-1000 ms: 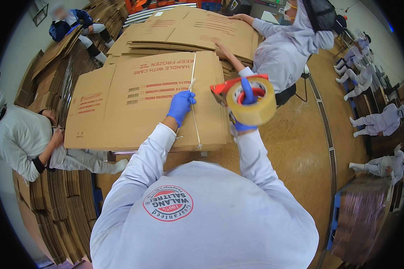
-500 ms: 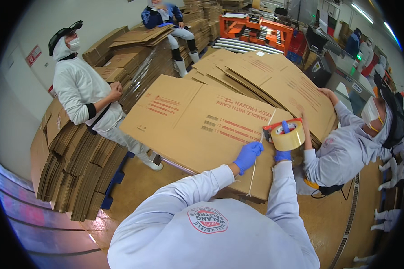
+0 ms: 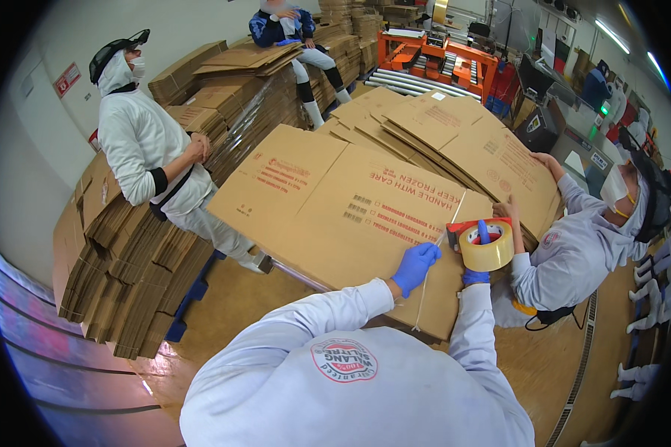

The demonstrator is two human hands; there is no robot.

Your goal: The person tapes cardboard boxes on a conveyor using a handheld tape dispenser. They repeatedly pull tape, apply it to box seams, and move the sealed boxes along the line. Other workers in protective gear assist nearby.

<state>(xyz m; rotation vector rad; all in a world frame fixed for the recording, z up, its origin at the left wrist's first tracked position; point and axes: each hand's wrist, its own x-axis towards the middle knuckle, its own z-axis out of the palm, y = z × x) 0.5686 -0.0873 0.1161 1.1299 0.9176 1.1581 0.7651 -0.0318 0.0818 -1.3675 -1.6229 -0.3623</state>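
Flattened brown cartons (image 3: 306,201) lie in a stack in front of me, with a thin white string (image 3: 423,299) running across their right part. My left hand (image 3: 416,270), in a blue glove, is closed with its fingertips at the string, which it seems to pinch. In my right hand (image 3: 476,277), also blue-gloved, is a tape dispenser (image 3: 455,232) with a red frame. Its wide roll of clear yellowish tape (image 3: 487,255) hides most of that hand; one blue finger or thumb shows at the roll's core.
A co-worker (image 3: 574,246) at right has both hands on another carton stack (image 3: 492,145). A second person (image 3: 145,149) stands at left beside piled cartons (image 3: 138,276) on a blue pallet. Someone (image 3: 294,45) sits on cartons behind. An orange roller machine (image 3: 436,63) stands at the back.
The whole view has shifted slightly, with the cartons and my hands a little lower and farther right in it. Both hands keep their hold; little else differs.
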